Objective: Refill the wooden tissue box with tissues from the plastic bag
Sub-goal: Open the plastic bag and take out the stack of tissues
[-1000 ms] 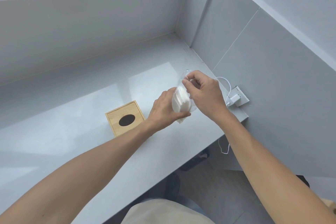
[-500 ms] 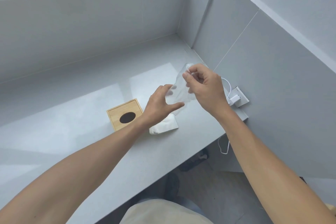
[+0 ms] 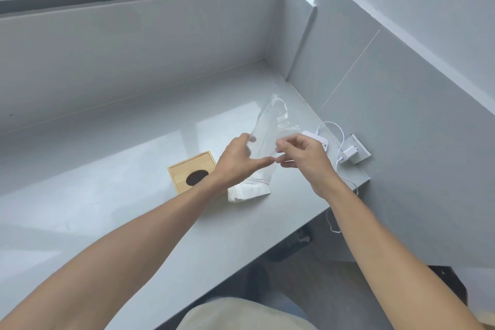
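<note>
1. The tissues (image 3: 247,192) are seen in a flat stack on the table (image 3: 112,225), just below the left hand (image 3: 238,159), so that hand is judged nearer
2. The stack's long side is laid left to right
3. The wooden tissue box (image 3: 192,171) is set just left of the stack, its hole facing up
4. The plastic bag (image 3: 269,139), now empty, is pinched by both hands, the right hand (image 3: 302,154) too; it is stood on end, mouth pointing down
</note>
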